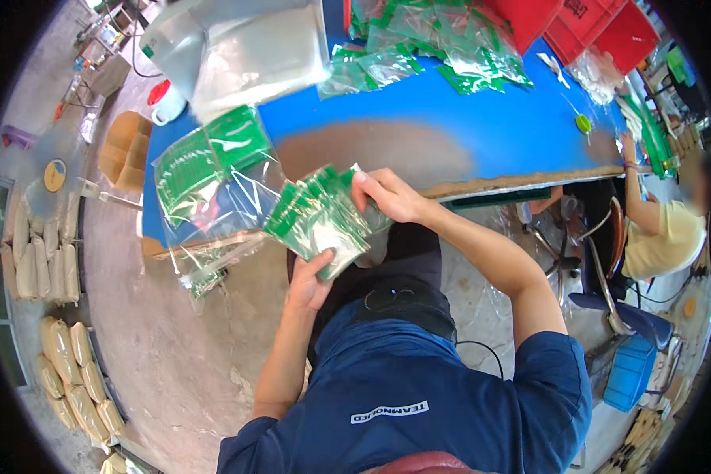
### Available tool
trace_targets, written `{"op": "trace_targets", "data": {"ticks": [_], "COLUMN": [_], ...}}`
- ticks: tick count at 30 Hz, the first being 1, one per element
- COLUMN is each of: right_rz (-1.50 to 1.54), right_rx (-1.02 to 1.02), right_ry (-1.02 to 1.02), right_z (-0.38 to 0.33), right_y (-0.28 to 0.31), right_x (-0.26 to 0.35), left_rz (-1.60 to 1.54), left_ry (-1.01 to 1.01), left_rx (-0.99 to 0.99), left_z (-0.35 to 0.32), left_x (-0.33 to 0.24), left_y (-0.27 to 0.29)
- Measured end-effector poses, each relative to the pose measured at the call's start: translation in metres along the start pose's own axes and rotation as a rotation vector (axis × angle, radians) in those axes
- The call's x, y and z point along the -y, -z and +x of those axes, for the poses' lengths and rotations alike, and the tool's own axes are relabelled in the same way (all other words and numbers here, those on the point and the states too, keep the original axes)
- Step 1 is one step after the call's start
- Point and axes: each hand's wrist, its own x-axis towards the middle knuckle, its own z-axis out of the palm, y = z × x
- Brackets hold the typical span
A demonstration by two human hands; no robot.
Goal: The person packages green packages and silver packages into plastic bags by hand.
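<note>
Currently, the left hand (308,283) is pinching the near lower corner of a fanned stack of small clear packets (320,217) with green header strips, thumb on top, while the right hand (389,195) is closing its fingers over the stack's far right edge; the stack is hanging above the lap, just near of the blue table (482,126). The step in hand appears to be squaring or counting the stack, so any next move is calling for a firm two-handed grip. Further left, a larger clear bag (205,170) of green-topped packets is overhanging the table edge, loose green-and-clear packets (434,47) are lying far, and red crates (584,24) are standing far right.
</note>
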Motion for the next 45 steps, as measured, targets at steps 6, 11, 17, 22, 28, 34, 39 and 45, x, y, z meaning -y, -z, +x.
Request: {"op": "trace_targets", "data": {"ticks": [6,11,17,22,28,34,39,45], "right_rz": [-0.635,-1.099,-1.2,-1.175,-0.938,-0.636,-1.094,-0.551], "right_rx": [-0.826,-0.512,-0.332,-0.57,-0.173,-0.287,-0.325,-0.201], "right_ry": [0.074,-0.438,-0.102,0.266,0.361,-0.041,0.549,0.244], "right_z": [0.144,0.16,0.105,0.056,-0.065,0.009,0.004,0.013], "right_y": [0.075,0.107,0.141,0.121,0.006,0.044,0.028,0.029], "right_x": [-0.037,-0.048,-0.066,-0.033,0.009,0.017,-0.024,0.016], "left_rz": [-0.057,-0.136,-0.103,-0.1,-0.064,0.072,-0.108,-0.062], "left_ry": [0.008,0.061,0.116,0.115,0.102,0.049,-0.035,-0.01], "left_rx": [0.033,0.003,0.12,0.031,0.004,-0.04,0.007,-0.044], "left_z": [0.013,0.015,0.014,0.007,0.01,0.001,-0.007,0.007], "left_x": [0.022,0.039,0.024,0.009,0.006,0.009,0.01,0.008], "left_y": [-0.014,-0.021,-0.027,-0.002,-0.032,-0.019,0.006,0.005]}}
